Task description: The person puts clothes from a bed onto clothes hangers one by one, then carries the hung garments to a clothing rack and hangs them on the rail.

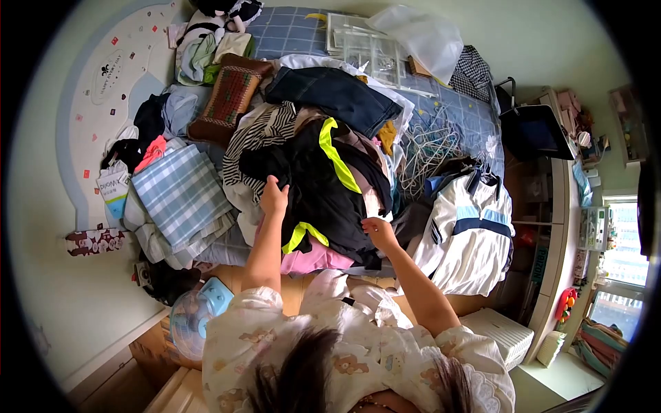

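A black garment with neon yellow stripes (pixel 313 186) lies spread over the clothes pile on the bed. My left hand (pixel 274 195) pinches its black cloth on the left side. Over at its lower right edge, my right hand (pixel 378 233) is closed on the same garment. Pink cloth (pixel 313 257) shows beneath it at the bed's front edge. Beyond it lie a black-and-white striped garment (pixel 256 141) and dark denim (pixel 334 93).
Left of the pile are a blue plaid folded cloth (pixel 182 195) and a brown woven pillow (pixel 231 96). On the right are tangled hangers (pixel 428 148) and a white polo shirt (pixel 471 230). A fan (pixel 189 323) stands on the floor at lower left.
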Tool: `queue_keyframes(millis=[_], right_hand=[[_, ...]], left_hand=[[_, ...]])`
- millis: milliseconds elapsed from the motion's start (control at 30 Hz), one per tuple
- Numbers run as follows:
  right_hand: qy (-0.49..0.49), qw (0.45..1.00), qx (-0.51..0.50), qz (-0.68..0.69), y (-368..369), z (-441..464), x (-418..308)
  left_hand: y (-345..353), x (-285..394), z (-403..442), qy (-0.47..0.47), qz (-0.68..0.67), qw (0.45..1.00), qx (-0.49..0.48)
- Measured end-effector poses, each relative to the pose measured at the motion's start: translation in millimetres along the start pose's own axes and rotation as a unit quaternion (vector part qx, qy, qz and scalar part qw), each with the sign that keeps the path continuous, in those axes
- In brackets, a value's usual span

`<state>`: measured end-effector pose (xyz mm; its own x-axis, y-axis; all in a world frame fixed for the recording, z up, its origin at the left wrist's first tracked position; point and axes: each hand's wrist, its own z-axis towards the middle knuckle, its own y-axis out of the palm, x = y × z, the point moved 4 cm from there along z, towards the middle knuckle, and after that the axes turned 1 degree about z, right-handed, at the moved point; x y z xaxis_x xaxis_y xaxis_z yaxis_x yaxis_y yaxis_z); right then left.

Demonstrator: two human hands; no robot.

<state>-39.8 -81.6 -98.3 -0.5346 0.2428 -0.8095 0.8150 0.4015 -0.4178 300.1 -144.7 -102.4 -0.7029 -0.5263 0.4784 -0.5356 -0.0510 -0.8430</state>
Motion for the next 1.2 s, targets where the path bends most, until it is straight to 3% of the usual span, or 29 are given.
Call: queue_keyframes(millis=[133, 233, 300, 367, 400, 467, 500, 600, 667, 733, 767, 833, 867, 933, 1000, 1133, 1200], right_hand=[[-0.009, 1.0, 0.0, 0.008, 5, 6, -5], [-0.058, 0.997, -0.027, 0.031, 16, 5, -58], [-0.19, 0.979, -0.058, 0.056, 20, -6, -132], [-0.277, 0.945, -0.167, 0.049, 42, -6, -163], [-0.302, 0.922, -0.239, 0.03, 55, -6, -172], [-0.211, 0.892, -0.37, -0.152, 82, -1, -161], [-0.268, 0.815, -0.383, -0.342, 89, -1, -154], [-0.435, 0.608, -0.356, -0.561, 98, 17, -91], [-0.333, 0.506, -0.378, -0.7, 80, 19, -102], [-0.357, 0.513, -0.306, -0.718, 54, 36, -101], [-0.48, 0.407, -0.162, -0.76, 38, 59, -83], [-0.531, 0.44, -0.065, -0.722, 4, 79, -112], [-0.465, 0.585, -0.118, -0.654, -25, 66, -164], [-0.479, 0.609, -0.023, -0.631, -62, 64, -210], [-0.477, 0.564, 0.043, -0.673, -103, 26, -276], [-0.537, 0.555, 0.13, -0.622, -173, -32, -351], [-0.583, 0.499, 0.195, -0.611, -203, -63, -376]], left_hand=[[-20, 13, -39, 0.14, 0.023, 0.989, -0.031], [-33, 32, -99, 0.335, -0.031, 0.942, 0.002], [-40, 39, -137, 0.398, -0.028, 0.916, -0.043], [-46, 45, -173, 0.435, -0.017, 0.896, -0.089], [-37, 40, -187, 0.458, 0.062, 0.883, -0.088], [-48, 43, -212, 0.485, 0.034, 0.87, -0.08], [-51, 42, -220, 0.492, 0.023, 0.866, -0.087], [-67, 40, -243, 0.512, -0.005, 0.853, -0.099], [-85, 43, -256, 0.528, -0.019, 0.844, -0.092], [-93, 34, -259, 0.513, 0.0, 0.854, -0.088], [-104, 32, -257, 0.509, 0.004, 0.856, -0.085], [-134, 35, -246, 0.489, 0.023, 0.869, -0.068], [-155, 39, -238, 0.473, 0.038, 0.878, -0.055], [-194, 47, -214, 0.475, 0.068, 0.877, 0.002], [-242, 69, -195, 0.46, 0.141, 0.872, 0.097], [-330, 136, -167, 0.411, 0.215, 0.865, 0.19], [-364, 175, -169, 0.422, 0.244, 0.832, 0.265]])
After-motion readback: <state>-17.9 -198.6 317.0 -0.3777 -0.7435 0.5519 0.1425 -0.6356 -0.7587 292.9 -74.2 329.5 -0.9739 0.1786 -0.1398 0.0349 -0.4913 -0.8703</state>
